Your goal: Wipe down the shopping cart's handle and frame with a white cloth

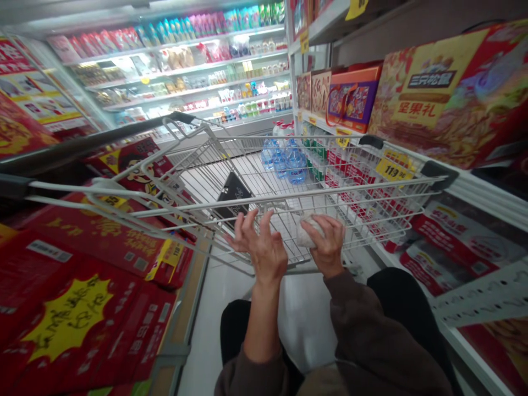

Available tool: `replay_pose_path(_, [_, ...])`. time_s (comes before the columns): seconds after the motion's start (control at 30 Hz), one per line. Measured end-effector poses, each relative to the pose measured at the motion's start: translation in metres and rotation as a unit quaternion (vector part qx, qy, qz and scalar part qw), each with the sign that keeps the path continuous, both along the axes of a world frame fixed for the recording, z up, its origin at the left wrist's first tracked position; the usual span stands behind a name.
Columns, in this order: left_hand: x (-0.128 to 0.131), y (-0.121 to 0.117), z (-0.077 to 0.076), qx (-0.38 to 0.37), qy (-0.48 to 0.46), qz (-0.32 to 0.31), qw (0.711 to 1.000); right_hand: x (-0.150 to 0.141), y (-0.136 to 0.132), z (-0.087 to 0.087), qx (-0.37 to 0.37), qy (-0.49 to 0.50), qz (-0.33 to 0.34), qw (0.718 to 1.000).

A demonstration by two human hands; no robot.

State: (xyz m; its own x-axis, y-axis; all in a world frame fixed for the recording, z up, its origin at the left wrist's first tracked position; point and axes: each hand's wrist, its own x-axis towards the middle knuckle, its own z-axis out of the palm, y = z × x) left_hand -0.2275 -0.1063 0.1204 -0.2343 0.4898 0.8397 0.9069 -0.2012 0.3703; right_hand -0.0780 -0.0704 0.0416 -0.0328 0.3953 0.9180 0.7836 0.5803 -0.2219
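Note:
A metal shopping cart (264, 199) stands sideways right in front of me. My left hand (264, 242) is raised by its near side, fingers spread and bent, with nothing in them. Beside it, my right hand (328, 242) is closed around a crumpled white cloth or wipe (306, 233), close to the cart's wire side. Whether the cloth touches the wires I cannot tell. A dark panel with writing (234, 195) is fixed inside the cart.
Red gift boxes (82, 308) are stacked at the left. Shelves on the right hold nut gift boxes (437, 99) and wrapped bottle packs (454, 236). Large blue water bottles (295, 162) stand on the floor beyond the cart. A lit refrigerated display (185, 71) lines the back.

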Motion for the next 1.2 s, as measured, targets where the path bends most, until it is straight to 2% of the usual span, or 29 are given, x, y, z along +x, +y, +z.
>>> replay_pose_path(0.1, [0.011, 0.007, 0.002, -0.073, 0.051, -0.055, 0.995, 0.005, -0.002, -0.014, -0.021, -0.03, 0.006, 0.999])
replay_pose_path(0.17, [0.011, 0.011, 0.003, -0.1, 0.061, -0.069, 0.991, 0.011, -0.004, -0.014, -0.033, -0.041, 0.018, 0.998])
replay_pose_path(0.3, [0.007, 0.016, 0.001, -0.106, 0.05, -0.072, 0.991, 0.019, 0.003, 0.012, 0.017, 0.018, -0.006, 1.0])
replay_pose_path(0.37, [0.007, 0.017, -0.001, -0.103, 0.048, -0.07, 0.991, 0.018, 0.01, 0.019, 0.038, 0.03, -0.025, 0.999])
replay_pose_path(0.47, [0.006, 0.016, -0.003, -0.104, 0.058, -0.066, 0.991, 0.015, 0.016, 0.007, 0.033, 0.013, -0.03, 0.999])
replay_pose_path(0.53, [0.006, 0.016, -0.003, -0.109, 0.068, -0.064, 0.99, 0.018, 0.013, -0.007, 0.006, -0.004, -0.027, 1.0])
replay_pose_path(0.6, [0.005, 0.016, -0.004, -0.112, 0.073, -0.06, 0.989, 0.026, 0.007, -0.011, -0.034, -0.027, -0.015, 0.999])
replay_pose_path(0.67, [0.005, 0.016, -0.004, -0.11, 0.073, -0.055, 0.99, 0.033, 0.004, -0.003, -0.048, -0.033, 0.001, 0.998])
replay_pose_path(0.77, [0.005, 0.018, -0.006, -0.103, 0.07, -0.047, 0.991, 0.035, 0.005, 0.018, -0.011, 0.0, -0.004, 1.0])
replay_pose_path(0.83, [0.004, 0.018, -0.007, -0.104, 0.07, -0.045, 0.991, 0.031, 0.009, 0.021, 0.012, 0.018, -0.013, 1.0])
replay_pose_path(0.9, [0.003, 0.018, -0.007, -0.108, 0.073, -0.044, 0.99, 0.027, 0.011, 0.011, 0.013, 0.024, -0.016, 0.999])
replay_pose_path(1.0, [0.002, 0.018, -0.008, -0.114, 0.079, -0.044, 0.989, 0.03, 0.006, -0.011, -0.034, 0.006, -0.013, 0.999])
replay_pose_path(1.07, [0.001, 0.019, -0.008, -0.109, 0.08, -0.043, 0.99, 0.038, 0.002, -0.014, -0.072, -0.018, 0.002, 0.997])
replay_pose_path(1.13, [0.002, 0.02, -0.008, -0.101, 0.079, -0.04, 0.991, 0.046, 0.001, -0.004, -0.071, -0.021, 0.012, 0.997])
replay_pose_path(1.2, [0.002, 0.02, -0.008, -0.095, 0.076, -0.035, 0.992, 0.049, 0.004, 0.011, -0.034, 0.011, -0.004, 0.999])
